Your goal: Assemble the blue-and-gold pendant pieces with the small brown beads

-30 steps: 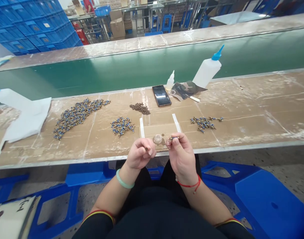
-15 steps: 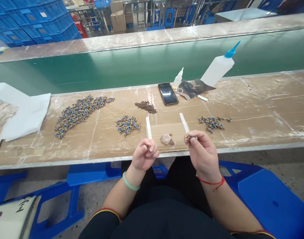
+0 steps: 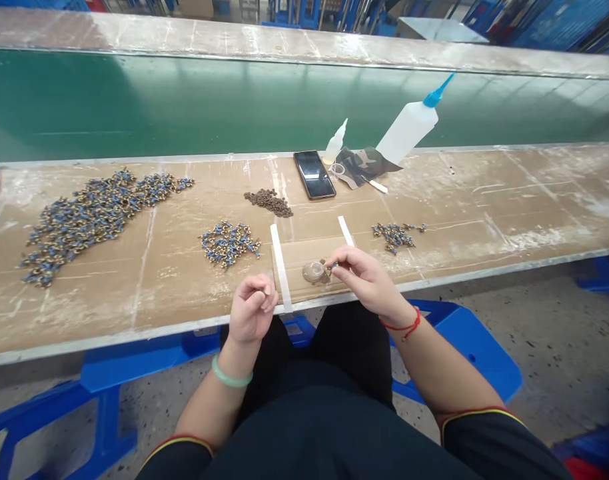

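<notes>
Between the thumb and fingertips of my right hand [image 3: 359, 275] is a small blue-and-gold metal piece [image 3: 333, 266]. That hand is at the right side of a clear, wet-looking blob [image 3: 313, 271] on a cardboard pad [image 3: 297, 283]. My left hand [image 3: 254, 307] is raised near the table's front edge, its fingers curled in a pinch; whatever they hold, if anything, is too small to name. Piles of similar blue-and-gold pieces lie left of the pad [image 3: 229, 244] and right of it [image 3: 395, 236]. Beyond the pad sits a heap of small brown bits [image 3: 269, 202].
A large pile of blue-and-gold pieces [image 3: 94, 213] covers the table's left. At the back are a phone [image 3: 314, 175], a small dropper bottle [image 3: 335, 143], a camouflage-patterned scrap [image 3: 359, 165], a white-handled tool [image 3: 377, 186] and a blue-tipped white bottle [image 3: 408, 132]. White strips [image 3: 280, 267] flank the pad.
My right hand has moved left and down to the clear blob, carrying the small metal piece. My left hand stays pinched. The whole view has shifted with my head.
</notes>
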Demonstrator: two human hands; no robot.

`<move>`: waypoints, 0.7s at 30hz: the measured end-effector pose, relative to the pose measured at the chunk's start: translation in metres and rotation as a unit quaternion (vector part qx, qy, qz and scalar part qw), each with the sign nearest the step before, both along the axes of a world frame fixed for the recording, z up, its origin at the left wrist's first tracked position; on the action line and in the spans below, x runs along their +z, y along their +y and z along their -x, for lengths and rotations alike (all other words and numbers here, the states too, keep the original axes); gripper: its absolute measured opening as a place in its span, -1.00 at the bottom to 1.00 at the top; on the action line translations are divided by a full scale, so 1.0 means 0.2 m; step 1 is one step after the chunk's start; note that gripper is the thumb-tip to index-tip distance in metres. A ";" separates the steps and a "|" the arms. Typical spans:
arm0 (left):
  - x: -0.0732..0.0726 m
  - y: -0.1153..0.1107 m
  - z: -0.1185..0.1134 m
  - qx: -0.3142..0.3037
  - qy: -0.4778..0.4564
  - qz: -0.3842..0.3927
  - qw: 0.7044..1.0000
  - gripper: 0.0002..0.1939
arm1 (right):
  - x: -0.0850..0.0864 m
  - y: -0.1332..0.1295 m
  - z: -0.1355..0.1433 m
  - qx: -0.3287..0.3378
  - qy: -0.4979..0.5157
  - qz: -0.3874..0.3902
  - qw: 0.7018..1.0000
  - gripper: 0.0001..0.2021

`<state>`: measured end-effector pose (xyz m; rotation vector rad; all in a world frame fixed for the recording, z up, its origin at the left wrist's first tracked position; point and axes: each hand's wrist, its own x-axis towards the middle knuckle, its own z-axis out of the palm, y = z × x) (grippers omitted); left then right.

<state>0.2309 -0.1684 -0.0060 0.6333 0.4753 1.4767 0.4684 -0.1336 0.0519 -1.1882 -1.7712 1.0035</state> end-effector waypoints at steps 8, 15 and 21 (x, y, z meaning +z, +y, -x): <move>0.02 -0.01 -0.05 0.024 0.002 0.023 0.999 -0.80 | -0.02 0.00 0.00 0.041 -0.068 -0.045 0.996 -0.87; 0.02 -0.02 -0.08 0.038 0.021 0.036 0.998 -0.75 | -0.02 0.01 0.00 0.035 -0.070 -0.052 0.996 -0.85; 0.02 -0.02 -0.09 0.035 0.020 0.029 0.999 -0.74 | -0.02 0.01 0.02 0.033 -0.078 -0.053 0.995 -0.80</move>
